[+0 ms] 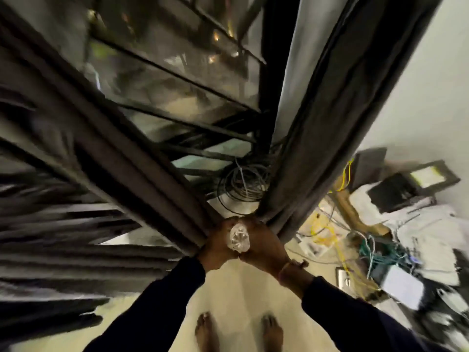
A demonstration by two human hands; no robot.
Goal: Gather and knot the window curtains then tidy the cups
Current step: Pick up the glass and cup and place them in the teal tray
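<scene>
Two dark grey curtains hang before a barred window. The left curtain (142, 158) slants down to my left hand (215, 247), which grips its gathered folds. The right curtain (317, 128) drops to my right hand (264, 247), which grips its gathered end. Both hands meet at the centre, fists close together. Between them sits a crumpled clear plastic-looking bundle (238, 240); which hand holds it I cannot tell. No cups are visible.
The window (177, 80) with dark bars is straight ahead. A coil of grey cable (243, 186) lies at the sill. Tangled yellow and green wires (355, 250), boxes and devices crowd the floor at right. My bare feet (238, 331) stand on pale tiles.
</scene>
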